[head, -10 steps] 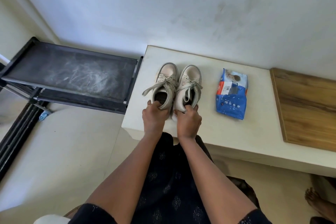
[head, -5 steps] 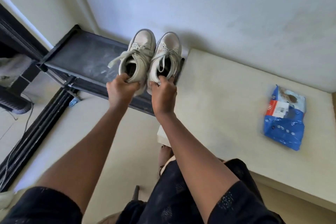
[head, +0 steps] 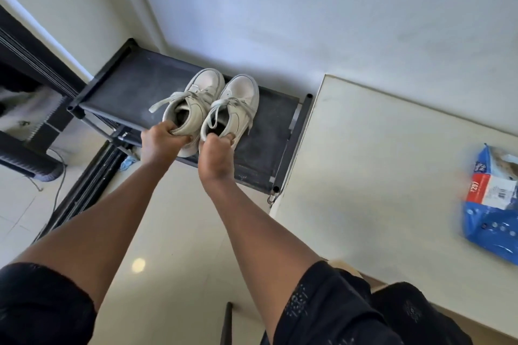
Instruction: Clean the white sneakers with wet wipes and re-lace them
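I am holding the 2 white sneakers at the top shelf of the black shoe rack, 1 in each hand. My left hand is gripping the heel collar of the left sneaker, with the fingers curled over the rim and into the opening. My right hand is gripping the heel collar of the right sneaker the same way, fingers hooked over its back edge. Both hands are closed firmly on the shoes and have nothing else in them. The pair is sitting side by side and touching, toes pointing at the wall, laces threaded across the tongues. I cannot tell whether the soles are resting on the shelf or hanging just above it.

I am judging this to be the putting-away step. The wet wipes pack is lying well apart on the tabletop to my right. To do it well, I am aiming to bring both soles down flat and level together, heels set back from the shelf's front rail so neither shoe is tipping toward me. The loose lace end sticking out beside the left sneaker is wanting a tuck inward. I am planning to uncurl my fingers only once the shelf is carrying the full weight.
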### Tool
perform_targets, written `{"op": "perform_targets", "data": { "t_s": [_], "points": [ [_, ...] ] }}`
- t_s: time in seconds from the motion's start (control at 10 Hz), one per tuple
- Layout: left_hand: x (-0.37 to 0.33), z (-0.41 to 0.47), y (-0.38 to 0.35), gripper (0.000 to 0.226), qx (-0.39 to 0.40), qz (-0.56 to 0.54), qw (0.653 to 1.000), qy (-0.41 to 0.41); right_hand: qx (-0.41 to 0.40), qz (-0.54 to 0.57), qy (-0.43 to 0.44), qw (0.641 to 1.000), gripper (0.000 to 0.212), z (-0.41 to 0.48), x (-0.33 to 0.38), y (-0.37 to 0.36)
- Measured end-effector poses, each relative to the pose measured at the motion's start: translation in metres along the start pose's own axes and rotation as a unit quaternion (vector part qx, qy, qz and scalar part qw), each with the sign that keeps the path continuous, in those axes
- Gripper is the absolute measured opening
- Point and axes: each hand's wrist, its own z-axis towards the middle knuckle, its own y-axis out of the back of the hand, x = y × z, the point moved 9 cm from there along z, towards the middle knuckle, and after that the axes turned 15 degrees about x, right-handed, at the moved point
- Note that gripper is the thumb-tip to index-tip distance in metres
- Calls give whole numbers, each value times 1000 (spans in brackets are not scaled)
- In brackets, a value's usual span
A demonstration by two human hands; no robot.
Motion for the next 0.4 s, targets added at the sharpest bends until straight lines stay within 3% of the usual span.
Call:
{"op": "perform_targets", "data": {
  "t_s": [0.2,0.3,0.4],
  "points": [
    [-1,1,-9,22,46,43,998,6,28,-32,24,999,20,-5,1,-2],
    [-9,-8,-10,34,75,78,994,32,45,-52,54,996,32,-20,1,5],
    [-17,-33,-1,39,26,86,994,59,22,-74,73,994,50,-36,-8,14]
  ]
}}
